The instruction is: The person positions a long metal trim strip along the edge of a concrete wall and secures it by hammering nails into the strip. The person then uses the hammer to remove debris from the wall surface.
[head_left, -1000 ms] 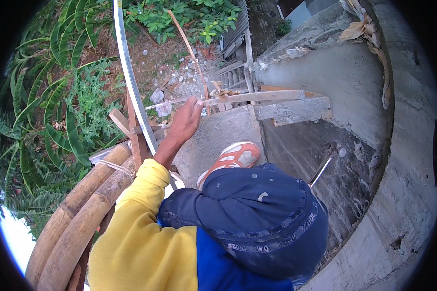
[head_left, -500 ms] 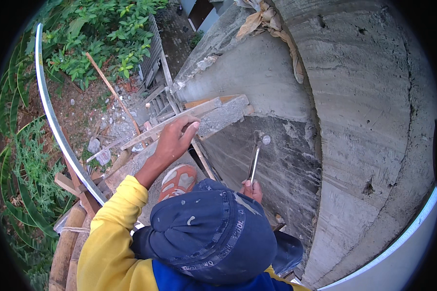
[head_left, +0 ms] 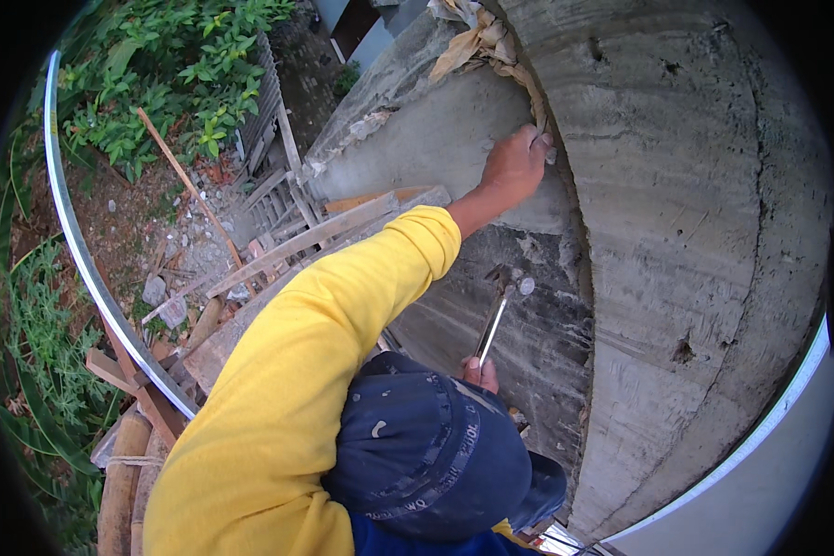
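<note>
My left arm, in a yellow sleeve, stretches across to the gap beside the rough concrete wall. There my left hand is closed at the lower end of a crumpled brown paper strip tucked along the gap; the fingertips are partly hidden. My right hand grips a claw hammer by its shiny metal handle, low by the dark, stained concrete face. The hammer's head points away from me. A navy cloth cap covers part of the lower view.
Wooden boards cross at the left of the concrete. Bamboo poles tied with cord stand at lower left, near a curved metal strip. Farther down lie rubble, a thin stick and green plants.
My left hand has swung right and forward from above the boards to the paper strip. The hammer stays in my right hand, nearly in place. The orange-and-white shoe is now hidden.
</note>
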Demonstrator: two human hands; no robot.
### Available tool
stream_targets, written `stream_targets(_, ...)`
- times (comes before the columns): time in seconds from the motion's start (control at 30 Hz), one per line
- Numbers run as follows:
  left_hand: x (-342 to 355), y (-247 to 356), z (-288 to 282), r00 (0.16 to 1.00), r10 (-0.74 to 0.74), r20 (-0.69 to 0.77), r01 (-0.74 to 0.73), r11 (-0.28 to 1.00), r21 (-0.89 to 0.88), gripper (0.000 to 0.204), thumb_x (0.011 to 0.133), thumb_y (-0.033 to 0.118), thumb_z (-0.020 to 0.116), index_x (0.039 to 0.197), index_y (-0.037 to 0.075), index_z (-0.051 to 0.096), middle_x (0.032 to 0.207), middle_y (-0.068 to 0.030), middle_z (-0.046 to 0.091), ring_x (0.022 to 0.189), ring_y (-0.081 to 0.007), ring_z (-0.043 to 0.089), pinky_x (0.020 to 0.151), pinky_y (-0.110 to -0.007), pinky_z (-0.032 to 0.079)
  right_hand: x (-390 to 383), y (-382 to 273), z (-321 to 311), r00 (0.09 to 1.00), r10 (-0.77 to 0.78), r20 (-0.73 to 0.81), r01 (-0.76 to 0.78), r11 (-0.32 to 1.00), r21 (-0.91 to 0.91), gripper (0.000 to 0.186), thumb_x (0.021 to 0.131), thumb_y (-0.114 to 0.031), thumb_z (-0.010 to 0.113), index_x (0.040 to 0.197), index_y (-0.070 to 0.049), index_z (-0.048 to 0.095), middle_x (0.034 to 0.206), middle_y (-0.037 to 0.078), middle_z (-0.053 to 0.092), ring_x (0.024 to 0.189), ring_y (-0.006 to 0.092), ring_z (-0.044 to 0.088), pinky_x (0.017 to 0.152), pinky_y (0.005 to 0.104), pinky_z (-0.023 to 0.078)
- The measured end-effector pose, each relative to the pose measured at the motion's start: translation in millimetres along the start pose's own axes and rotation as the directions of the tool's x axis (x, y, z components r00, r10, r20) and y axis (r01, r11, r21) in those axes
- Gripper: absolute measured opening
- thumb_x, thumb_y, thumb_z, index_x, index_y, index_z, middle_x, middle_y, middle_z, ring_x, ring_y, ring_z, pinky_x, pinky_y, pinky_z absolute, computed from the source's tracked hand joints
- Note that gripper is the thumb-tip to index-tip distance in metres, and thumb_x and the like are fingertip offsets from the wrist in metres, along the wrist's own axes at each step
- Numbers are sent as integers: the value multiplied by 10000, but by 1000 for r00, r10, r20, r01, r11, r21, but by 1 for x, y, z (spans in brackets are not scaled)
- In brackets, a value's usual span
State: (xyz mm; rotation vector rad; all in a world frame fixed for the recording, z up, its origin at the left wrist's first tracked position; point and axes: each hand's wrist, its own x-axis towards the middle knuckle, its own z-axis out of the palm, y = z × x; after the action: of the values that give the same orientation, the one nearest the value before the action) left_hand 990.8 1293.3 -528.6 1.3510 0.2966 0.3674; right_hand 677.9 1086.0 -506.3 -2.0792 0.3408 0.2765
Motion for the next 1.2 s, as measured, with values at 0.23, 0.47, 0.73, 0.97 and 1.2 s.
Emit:
stream_targets(0.23, -27, 24, -118, 960, -194, 202, 265, 861, -434, 332, 1082, 343, 626, 897, 70, 582, 692, 16, 482, 570, -88, 476, 507, -276, 384, 11, -8, -13, 1000, -26, -8, 26, 1000, -3, 304, 1093, -344, 641, 985, -76, 549, 711, -41, 473, 589, 42, 431, 536, 242, 354)
stream_targets(0.47, -126, -80, -288, 753, -566, -334, 331, 765, -552, 231, 1077, 305, 602, 938, 128, 548, 651, 49, 394, 524, -82, 399, 468, -251, 318, 18, -32, 3, 999, -45, 24, 43, 994, 99, 336, 1079, -371, 661, 957, -87, 532, 702, -47, 488, 569, 34, 429, 498, 243, 332)
stream_targets(0.73, -130, -108, -275, 277, -861, -427, 322, 502, -803, 385, 1055, 460, 607, 1115, 81, 587, 950, -16, 541, 740, -159, 536, 639, -334, 459, 9, -34, 14, 992, -125, -18, 126, 992, 13, 340, 1069, -373, 677, 969, -84, 528, 665, -57, 464, 553, 28, 400, 496, 246, 280)
stream_targets(0.97, 65, 29, -97, 885, -175, -432, 80, 970, -230, 756, 1027, 584, 600, 1420, -53, 494, 1356, -274, 600, 1280, -399, 586, 1104, -472, 453, 10, -39, 17, 993, -116, -17, 117, 992, 36, 354, 1059, -387, 689, 973, -85, 526, 668, -64, 447, 561, 26, 378, 501, 251, 258)
stream_targets(1.2, 113, 35, -62, 909, -113, -400, 106, 994, -40, 538, 1064, 502, 524, 1128, -18, 643, 1109, -317, 718, 1109, -528, 661, 969, -580, 497, 4, -39, 12, 993, -111, -51, 110, 994, -27, 382, 1054, -421, 691, 959, -90, 526, 674, -65, 430, 578, 34, 380, 511, 258, 259)
